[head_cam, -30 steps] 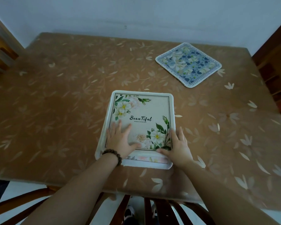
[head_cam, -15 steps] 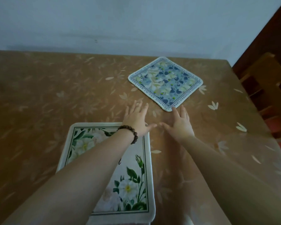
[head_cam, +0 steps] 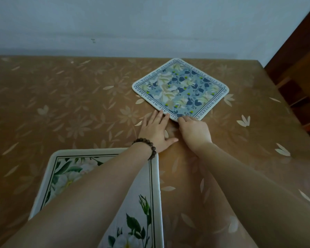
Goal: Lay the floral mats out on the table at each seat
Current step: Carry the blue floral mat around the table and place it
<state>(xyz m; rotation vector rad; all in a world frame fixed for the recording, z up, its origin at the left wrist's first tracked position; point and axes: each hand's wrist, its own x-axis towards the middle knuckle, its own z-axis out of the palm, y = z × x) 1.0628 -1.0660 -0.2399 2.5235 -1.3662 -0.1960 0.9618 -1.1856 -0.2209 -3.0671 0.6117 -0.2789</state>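
A blue floral mat [head_cam: 180, 88] lies turned like a diamond at the far right of the table [head_cam: 61, 108]. My right hand [head_cam: 193, 132] pinches its near corner with curled fingers. My left hand [head_cam: 155, 130], with a bead bracelet at the wrist, lies flat on the table, fingers apart, its fingertips touching the mat's near left edge. A white floral mat [head_cam: 147, 194] lies near me at the lower left, partly hidden under my left forearm.
The table wears a brown cloth with a pale leaf print and stands against a pale wall [head_cam: 132, 24]. A wooden chair [head_cam: 297, 86] stands at the table's right side.
My hands left the white mat and reached forward to the blue mat. The right hand has closed on its near corner; the left has come to its edge.
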